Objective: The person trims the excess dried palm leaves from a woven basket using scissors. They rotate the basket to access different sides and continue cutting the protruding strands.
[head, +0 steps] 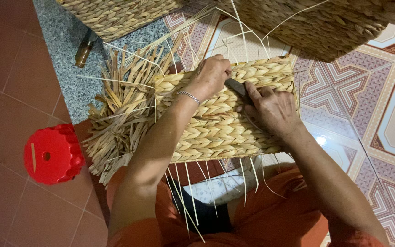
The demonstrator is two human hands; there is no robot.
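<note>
Head view, as I read it: woven mat [216,123] lies across the lap at centre. Left hand [210,75], at 12 o'clock on the mat, has its grip pressed onto the weave. Right hand [273,110], at 3 o'clock, pinches a dark tool [237,86]. Loose straw ends [120,114] fan out at 9 o'clock; red stool [51,153] sits beyond.

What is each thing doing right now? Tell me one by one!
Woven panel: lying flat on the lap, loose strands sticking out of its edges.
Left hand: pressing on the panel's top edge.
Right hand: gripping a dark tool against the weave.
Red stool: standing on the floor, unused.
Bottle: lying on its side.
</note>
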